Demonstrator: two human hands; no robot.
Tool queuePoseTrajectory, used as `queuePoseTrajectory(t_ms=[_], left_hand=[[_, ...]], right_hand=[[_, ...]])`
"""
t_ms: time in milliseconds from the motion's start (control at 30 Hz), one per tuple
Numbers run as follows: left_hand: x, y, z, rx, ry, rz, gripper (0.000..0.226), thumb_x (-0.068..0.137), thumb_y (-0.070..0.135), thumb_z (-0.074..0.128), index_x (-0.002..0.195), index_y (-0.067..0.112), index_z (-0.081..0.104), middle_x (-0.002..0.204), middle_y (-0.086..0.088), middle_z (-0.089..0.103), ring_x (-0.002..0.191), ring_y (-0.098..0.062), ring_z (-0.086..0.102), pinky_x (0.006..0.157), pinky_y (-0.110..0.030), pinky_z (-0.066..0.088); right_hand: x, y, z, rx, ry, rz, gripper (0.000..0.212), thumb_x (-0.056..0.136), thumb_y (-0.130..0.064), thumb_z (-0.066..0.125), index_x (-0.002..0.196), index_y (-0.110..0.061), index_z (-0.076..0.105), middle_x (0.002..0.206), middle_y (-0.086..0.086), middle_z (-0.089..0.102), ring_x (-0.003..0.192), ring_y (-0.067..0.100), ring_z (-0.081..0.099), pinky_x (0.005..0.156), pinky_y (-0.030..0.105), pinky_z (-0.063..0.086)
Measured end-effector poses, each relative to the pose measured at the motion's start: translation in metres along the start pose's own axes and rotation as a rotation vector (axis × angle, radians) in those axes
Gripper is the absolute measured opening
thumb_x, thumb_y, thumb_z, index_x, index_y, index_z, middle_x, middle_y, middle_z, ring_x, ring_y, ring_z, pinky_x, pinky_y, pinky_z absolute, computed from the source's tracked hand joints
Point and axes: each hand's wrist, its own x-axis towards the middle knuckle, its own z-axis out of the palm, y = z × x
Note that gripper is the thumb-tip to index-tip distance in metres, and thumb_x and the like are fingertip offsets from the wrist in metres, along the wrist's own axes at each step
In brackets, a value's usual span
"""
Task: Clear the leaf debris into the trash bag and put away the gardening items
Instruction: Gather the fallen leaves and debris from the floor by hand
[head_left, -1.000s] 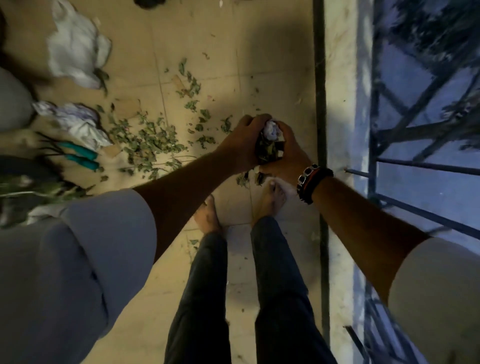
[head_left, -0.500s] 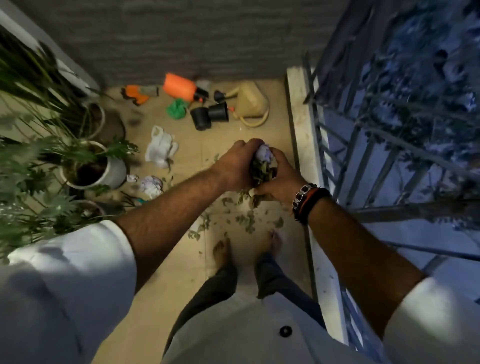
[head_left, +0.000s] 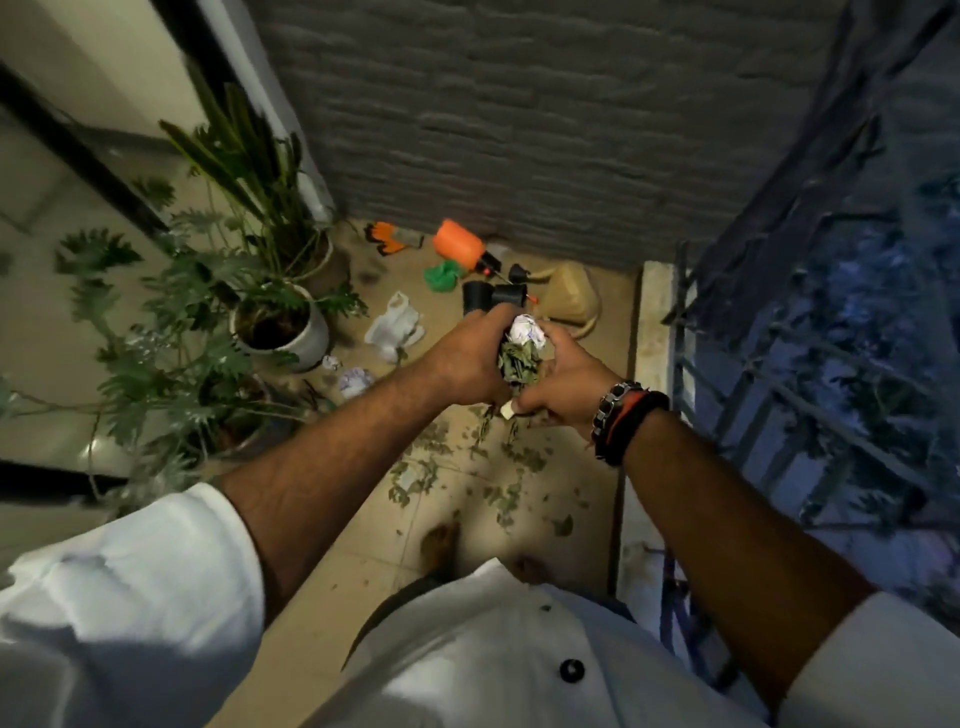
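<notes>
With the left hand (head_left: 467, 358) and right hand (head_left: 558, 384) both curled tight around a clump of leaf debris (head_left: 517, 364) topped by crumpled paper (head_left: 525, 331), held above the leaf-strewn floor (head_left: 587, 467), the person probably needed to keep the palms pressed together until reaching a bag, lest bits fall.
</notes>
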Motion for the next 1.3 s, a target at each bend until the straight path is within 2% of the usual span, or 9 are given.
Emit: queuePoseTrajectory(t_ms=[167,400,600,667,800,967,1033,1200,1300], left_hand=[[-0.055,-0.002,0.007,-0.048,0.134,-0.179,0.104,0.044,0.025,0.091,0.136,0.025,0.042,0.124,-0.008,0.056,0.113,-0.026,0.057,0.094,-0.042,0.053],[-0.153,-0.021,0.004,-0.144,0.366,-0.423,0.101,0.049,0.016,0.093,0.138,0.016,0.046,0.126,-0.009,0.059,0.114,-0.025,0.057,0.096,-0.042,0.052],[-0.255,-0.049,0.006,-0.184,0.532,-0.617,0.101,0.052,0.012,0.092,0.141,0.015,0.043,0.128,-0.006,0.057,0.113,-0.021,0.057,0.086,-0.027,0.049],[-0.290,-0.060,0.010,-0.204,0.574,-0.680,0.102,0.051,0.014,0.092,0.140,0.018,0.043,0.127,-0.005,0.057,0.112,-0.022,0.057,0.088,-0.028,0.050],[-0.367,-0.076,0.022,-0.245,0.674,-0.802,0.100,0.050,0.016,0.093,0.138,0.021,0.045,0.124,-0.002,0.057,0.110,-0.020,0.058,0.091,-0.037,0.055],[-0.469,-0.093,0.037,-0.305,0.787,-0.946,0.104,0.053,0.012,0.093,0.143,0.022,0.041,0.126,-0.002,0.057,0.111,-0.021,0.058,0.090,-0.033,0.055],[-0.510,-0.099,0.042,-0.325,0.839,-1.000,0.103,0.053,0.012,0.093,0.141,0.023,0.042,0.126,-0.001,0.057,0.110,-0.019,0.058,0.089,-0.032,0.055],[-0.591,-0.112,0.055,-0.458,0.969,-1.128,0.104,0.049,0.010,0.094,0.138,0.024,0.044,0.124,-0.001,0.055,0.107,-0.020,0.059,0.073,-0.038,0.063],[-0.630,-0.124,0.062,-0.527,1.052,-1.185,0.103,0.050,0.006,0.094,0.138,0.024,0.044,0.122,-0.002,0.058,0.105,-0.020,0.062,0.067,-0.038,0.063]], right_hand=[[-0.011,-0.004,0.019,-0.174,-0.169,-0.030,0.101,0.062,0.008,0.075,0.140,-0.041,0.032,0.111,0.005,0.064,0.098,0.030,0.067,0.074,0.054,0.059],[-0.035,-0.018,0.088,-0.338,-0.456,-0.099,0.097,0.063,0.012,0.075,0.139,-0.033,0.034,0.112,0.008,0.066,0.098,0.029,0.067,0.069,0.044,0.060],[-0.069,-0.020,0.178,-0.493,-0.656,-0.173,0.097,0.061,0.013,0.076,0.141,-0.025,0.036,0.116,0.011,0.064,0.099,0.032,0.066,0.073,0.052,0.060],[-0.087,-0.021,0.208,-0.565,-0.719,-0.208,0.096,0.063,0.011,0.077,0.142,-0.023,0.035,0.118,0.010,0.063,0.101,0.028,0.065,0.070,0.041,0.060],[-0.130,-0.017,0.271,-0.669,-0.847,-0.245,0.089,0.069,0.011,0.074,0.141,-0.024,0.036,0.113,0.005,0.061,0.081,0.012,0.061,0.045,0.017,0.049],[-0.184,0.005,0.356,-0.687,-0.989,-0.176,0.083,0.071,0.018,0.067,0.134,-0.029,0.042,0.109,0.009,0.063,0.088,0.026,0.066,0.056,0.037,0.060],[-0.205,0.013,0.391,-0.704,-1.050,-0.186,0.081,0.071,0.018,0.067,0.132,-0.030,0.043,0.109,0.010,0.063,0.088,0.028,0.067,0.055,0.036,0.059],[-0.245,0.034,0.471,-0.765,-1.176,-0.153,0.086,0.069,0.020,0.067,0.134,-0.032,0.042,0.115,0.014,0.063,0.095,0.037,0.068,0.073,0.055,0.059],[-0.260,0.041,0.517,-0.838,-1.260,-0.141,0.087,0.070,0.020,0.066,0.134,-0.034,0.041,0.117,0.016,0.062,0.096,0.039,0.068,0.077,0.058,0.057]])
